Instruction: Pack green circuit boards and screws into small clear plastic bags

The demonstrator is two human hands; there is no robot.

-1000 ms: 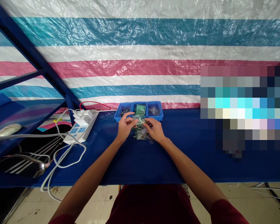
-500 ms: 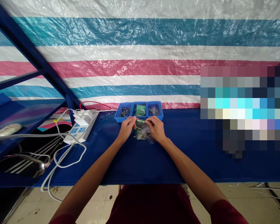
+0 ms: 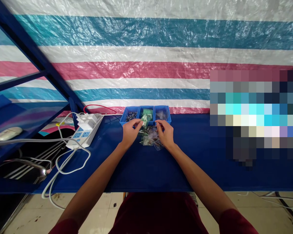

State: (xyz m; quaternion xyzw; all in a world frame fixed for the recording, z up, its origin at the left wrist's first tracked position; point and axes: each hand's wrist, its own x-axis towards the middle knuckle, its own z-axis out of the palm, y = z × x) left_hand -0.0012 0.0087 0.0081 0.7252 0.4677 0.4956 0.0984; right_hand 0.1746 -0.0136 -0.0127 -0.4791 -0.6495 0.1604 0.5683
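Note:
My left hand (image 3: 132, 130) pinches a small clear and green plastic bag (image 3: 144, 120) just in front of the middle blue bin (image 3: 146, 123). To its right, my right hand (image 3: 165, 131) has its fingers pressed together over the pile; what they hold, if anything, is too small to make out. Between and below the hands lies a pile of small clear bags (image 3: 149, 140) with metal pieces in them. The left blue bin (image 3: 127, 123) contains loose dark screws or pins, the middle one green bags, and the right blue bin (image 3: 169, 118) clear bags.
A white power strip (image 3: 89, 136) with plugs and looping white cables (image 3: 61, 170) is on the left of the blue table (image 3: 148, 172). Further left are a blue metal frame and a white mouse-like object (image 3: 8, 133). Striped sheeting hangs behind; a pixelated patch covers the right.
My left hand now holds the clear and green bag up near the middle bin, where before both hands were close together over the pile. My hands have moved slightly apart.

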